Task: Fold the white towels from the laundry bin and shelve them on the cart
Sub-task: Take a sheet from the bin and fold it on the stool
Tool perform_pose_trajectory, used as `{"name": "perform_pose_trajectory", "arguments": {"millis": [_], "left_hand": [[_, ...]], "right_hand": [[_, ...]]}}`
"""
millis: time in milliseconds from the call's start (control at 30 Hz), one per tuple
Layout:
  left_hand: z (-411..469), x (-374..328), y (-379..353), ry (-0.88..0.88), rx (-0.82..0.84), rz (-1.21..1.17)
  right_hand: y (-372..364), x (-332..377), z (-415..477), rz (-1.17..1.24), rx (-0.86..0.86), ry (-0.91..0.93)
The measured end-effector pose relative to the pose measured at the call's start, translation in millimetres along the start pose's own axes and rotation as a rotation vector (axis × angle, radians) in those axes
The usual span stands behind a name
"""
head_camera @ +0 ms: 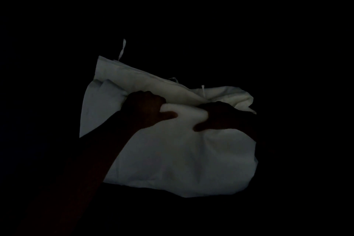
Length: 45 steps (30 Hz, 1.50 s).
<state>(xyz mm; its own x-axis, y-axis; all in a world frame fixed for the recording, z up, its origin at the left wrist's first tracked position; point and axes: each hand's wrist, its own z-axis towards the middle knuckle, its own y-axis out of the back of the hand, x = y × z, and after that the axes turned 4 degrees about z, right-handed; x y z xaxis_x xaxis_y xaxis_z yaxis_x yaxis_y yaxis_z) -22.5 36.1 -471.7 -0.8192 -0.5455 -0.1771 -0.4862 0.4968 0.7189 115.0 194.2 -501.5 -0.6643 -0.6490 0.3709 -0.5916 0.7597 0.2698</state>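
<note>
Nearest me, my left hand [143,109] and right hand [224,117] each clench a bunched ridge across the white towel [172,159], thumbs pointing at each other, the cloth spread below and beyond them. Its far edge flops loosely with small loops [122,50] sticking up, and everything past it is too dark to read. I judge this a fold in progress; next, square the edges before doubling.

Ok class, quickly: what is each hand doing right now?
Left hand: grips the white towel, thumb in front.
Right hand: grips the same towel.
</note>
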Motion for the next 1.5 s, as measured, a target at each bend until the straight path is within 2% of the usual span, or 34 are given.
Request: {"name": "perform_pose_trajectory", "arguments": {"millis": [67, 167, 233, 333, 467, 700, 967, 1300, 1500], "left_hand": [[1.9, -2.0, -3.6, -0.009, 0.002, 0.041], [6.2, -7.6, -9.5, 0.002, 0.137, 0.089], [7.1, -9.8, -9.9, 0.005, 0.182, 0.108], [-1.7, -7.0, -6.2, -0.006, 0.140, 0.079], [-32.9, -5.9, 3.8, 0.008, 0.103, 0.116], [-90.8, -19.0, 52.7, -0.005, 0.100, 0.122], [-188.8, -46.5, 138.5, 0.003, -0.008, 0.119], [-346.4, -83.7, 293.0, 0.062, -0.347, 0.241], [-452.2, -123.0, 378.2, 0.030, -0.499, 0.354]], "right_hand": [[-4.0, -2.0, -0.4, 0.007, -0.052, -0.015], [-10.4, -2.0, 2.0, -0.024, -0.123, -0.047], [-11.0, -0.2, 0.6, -0.078, -0.150, -0.001], [-3.2, 7.7, -9.6, -0.088, -0.134, 0.098], [4.6, 22.4, -32.3, -0.216, -0.107, 0.223], [25.4, 50.1, -103.5, -0.324, -0.177, 0.349], [67.3, 100.6, -231.2, -0.506, -0.309, 0.375], [120.3, 193.5, -436.1, -0.615, -0.555, 0.312], [125.6, 233.1, -581.2, -0.610, -0.742, 0.263]]}}
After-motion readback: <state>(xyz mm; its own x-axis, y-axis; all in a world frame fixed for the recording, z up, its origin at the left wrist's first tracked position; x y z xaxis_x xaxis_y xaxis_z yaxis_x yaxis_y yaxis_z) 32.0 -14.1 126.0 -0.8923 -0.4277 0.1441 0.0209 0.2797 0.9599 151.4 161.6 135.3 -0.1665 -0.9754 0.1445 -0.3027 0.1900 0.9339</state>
